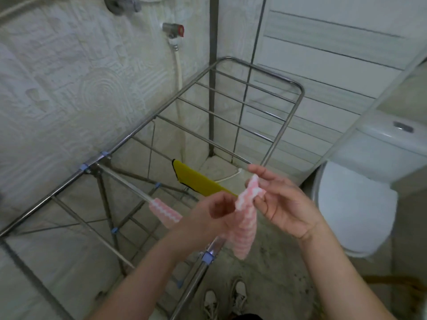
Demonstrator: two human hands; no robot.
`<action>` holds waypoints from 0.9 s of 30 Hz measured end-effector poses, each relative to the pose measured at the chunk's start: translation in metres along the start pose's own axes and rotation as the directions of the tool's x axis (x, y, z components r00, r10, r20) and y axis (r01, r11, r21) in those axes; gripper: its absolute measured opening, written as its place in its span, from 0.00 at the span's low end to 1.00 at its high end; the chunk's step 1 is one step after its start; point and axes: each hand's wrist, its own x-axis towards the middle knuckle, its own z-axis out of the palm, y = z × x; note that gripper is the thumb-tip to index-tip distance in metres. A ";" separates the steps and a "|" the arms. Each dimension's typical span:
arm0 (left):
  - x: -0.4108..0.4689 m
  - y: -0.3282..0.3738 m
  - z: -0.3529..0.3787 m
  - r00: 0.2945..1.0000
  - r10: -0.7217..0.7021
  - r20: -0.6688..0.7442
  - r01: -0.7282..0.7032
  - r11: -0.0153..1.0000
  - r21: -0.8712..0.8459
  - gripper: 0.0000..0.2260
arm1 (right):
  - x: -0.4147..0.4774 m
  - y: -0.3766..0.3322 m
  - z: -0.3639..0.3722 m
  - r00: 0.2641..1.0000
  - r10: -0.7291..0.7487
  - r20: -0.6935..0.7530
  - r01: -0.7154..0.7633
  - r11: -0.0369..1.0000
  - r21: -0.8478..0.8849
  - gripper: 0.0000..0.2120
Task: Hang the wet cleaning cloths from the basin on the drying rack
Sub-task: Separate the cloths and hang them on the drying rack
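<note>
A pink cloth (245, 218) hangs bunched above the rack's (129, 135) near rail. The right grip (284, 204) pinches its top edge; the left grip (215, 213) curls round its middle. The step looks like unfolding; next it needs spreading and draping over a free rail.

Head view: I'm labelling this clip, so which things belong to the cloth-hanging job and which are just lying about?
Job in hand:
- pink-white cloth, held by the left hand and right hand
- second pink-white cloth and yellow cloth, both on the drying rack

Just lying about:
- toilet
- wall tap
- hose
- shoes
</note>
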 end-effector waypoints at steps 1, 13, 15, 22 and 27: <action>0.001 0.000 0.005 0.999 0.015 -0.029 -0.015 1.000 0.012 0.18 | 0.002 0.002 0.001 1.000 -0.014 -0.007 0.014 1.000 0.024 0.30; -0.001 0.044 -0.024 0.995 0.100 -0.021 -0.097 0.988 0.120 0.10 | -0.012 -0.029 0.038 0.942 -0.266 -0.203 -0.010 0.585 -0.811 0.23; -0.002 0.060 -0.034 0.994 0.103 0.031 -0.107 0.954 0.278 0.05 | -0.019 -0.041 0.055 0.966 -0.222 -0.130 -0.072 0.252 -0.965 0.24; 0.022 0.096 -0.073 0.936 0.335 -0.108 -0.156 0.669 0.727 0.15 | 0.001 -0.049 0.060 0.859 -0.509 0.050 -0.037 -0.160 -0.986 0.07; 0.071 0.087 -0.090 0.770 0.571 -0.285 -0.140 0.588 0.797 0.07 | 0.029 -0.062 0.043 0.821 -0.571 -0.006 0.026 0.047 -0.999 0.04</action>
